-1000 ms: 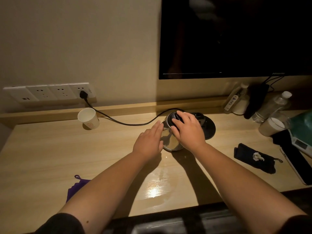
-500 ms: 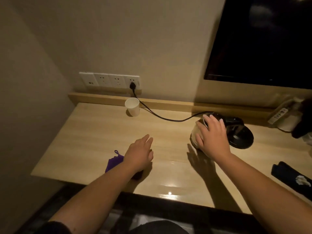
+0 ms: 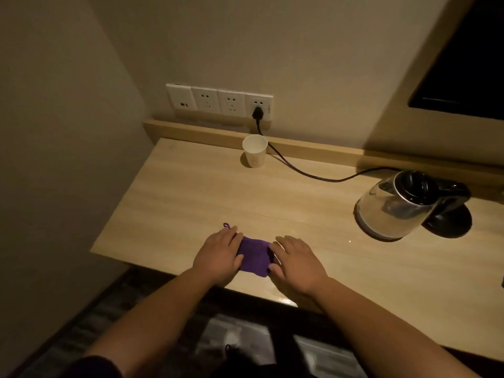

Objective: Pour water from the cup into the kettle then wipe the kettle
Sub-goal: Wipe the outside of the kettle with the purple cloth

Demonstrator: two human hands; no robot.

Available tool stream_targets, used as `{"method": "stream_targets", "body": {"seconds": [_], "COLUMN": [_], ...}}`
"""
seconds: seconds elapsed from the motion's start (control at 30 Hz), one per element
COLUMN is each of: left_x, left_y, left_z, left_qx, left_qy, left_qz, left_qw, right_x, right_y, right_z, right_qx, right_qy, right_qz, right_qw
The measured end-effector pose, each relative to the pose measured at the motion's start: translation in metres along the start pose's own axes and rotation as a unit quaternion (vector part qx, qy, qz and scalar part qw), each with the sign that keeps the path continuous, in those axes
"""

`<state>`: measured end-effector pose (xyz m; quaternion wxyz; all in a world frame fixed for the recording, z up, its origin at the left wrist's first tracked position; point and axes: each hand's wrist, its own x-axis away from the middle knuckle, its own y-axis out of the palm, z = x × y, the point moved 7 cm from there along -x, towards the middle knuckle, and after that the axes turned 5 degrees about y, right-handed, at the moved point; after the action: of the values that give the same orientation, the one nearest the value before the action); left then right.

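A purple cloth (image 3: 253, 256) lies near the front edge of the wooden desk (image 3: 191, 195). My left hand (image 3: 219, 252) rests on its left side and my right hand (image 3: 296, 259) on its right side, fingers flat and touching the fabric. A steel kettle (image 3: 395, 205) with a black lid and handle stands at the right, off its black base (image 3: 452, 223), far from both hands. A white paper cup (image 3: 255, 150) stands upright at the back by the wall; I cannot see inside it.
A black cord (image 3: 305, 173) runs from a plug in the wall socket strip (image 3: 218, 100) across the back of the desk to the kettle base. A dark TV screen (image 3: 469, 64) hangs at upper right. A wall closes the desk's left side.
My right hand has left the kettle and joined my left hand at the purple cloth. The view has swung left, and the kettle now stands free.
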<state>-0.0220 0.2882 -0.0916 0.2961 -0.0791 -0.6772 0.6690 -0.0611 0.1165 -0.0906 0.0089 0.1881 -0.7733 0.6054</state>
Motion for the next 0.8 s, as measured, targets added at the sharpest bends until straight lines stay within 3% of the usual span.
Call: {"method": "stream_targets", "body": {"seconds": [0.33, 0.47, 0.8], "left_x": [-0.03, -0.026, 0.004], "left_y": [0.043, 0.053, 0.064], "left_z": [0.001, 0.0, 0.009], "left_qx": [0.009, -0.007, -0.036], "left_qy": [0.197, 0.251, 0.253], "left_qz": [-0.007, 0.038, 0.079], "left_qw": [0.98, 0.967, 0.964], "right_x": [-0.025, -0.022, -0.001], "right_y": [0.047, 0.055, 0.068], "right_z": [-0.014, -0.013, -0.023], "right_qx": [0.02, 0.02, 0.024], "right_qy": [0.071, 0.084, 0.09], "right_qz": [0.016, 0.003, -0.031], "right_qw": [0.997, 0.996, 0.995]}}
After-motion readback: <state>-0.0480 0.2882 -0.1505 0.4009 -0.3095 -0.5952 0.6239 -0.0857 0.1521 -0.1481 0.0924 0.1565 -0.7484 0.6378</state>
